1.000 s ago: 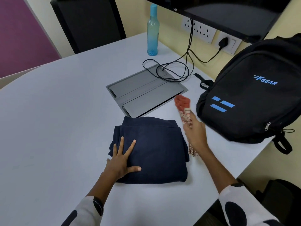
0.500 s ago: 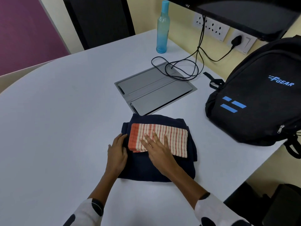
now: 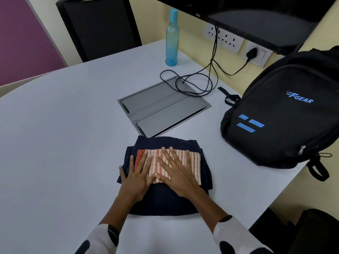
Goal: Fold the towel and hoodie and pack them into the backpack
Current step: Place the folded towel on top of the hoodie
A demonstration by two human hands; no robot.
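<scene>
Both flat hands, left hand (image 3: 136, 177) and right hand (image 3: 177, 173), fingers straight, on the folded towel (image 3: 192, 162) atop the hoodie (image 3: 165, 204) near the tabletop's (image 3: 64, 134) front edge, backpack (image 3: 286, 114) at the right edge.

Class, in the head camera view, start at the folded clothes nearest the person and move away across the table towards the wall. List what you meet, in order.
Folded hoodie with the striped towel on top → grey panel set in the table → coil of black cable → blue bottle.

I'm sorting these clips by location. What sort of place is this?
Probably an office or meeting room: a large pale table with a built-in grey cable hatch, a row of wall sockets beneath a mounted screen, and a black office chair pushed up to it.
</scene>
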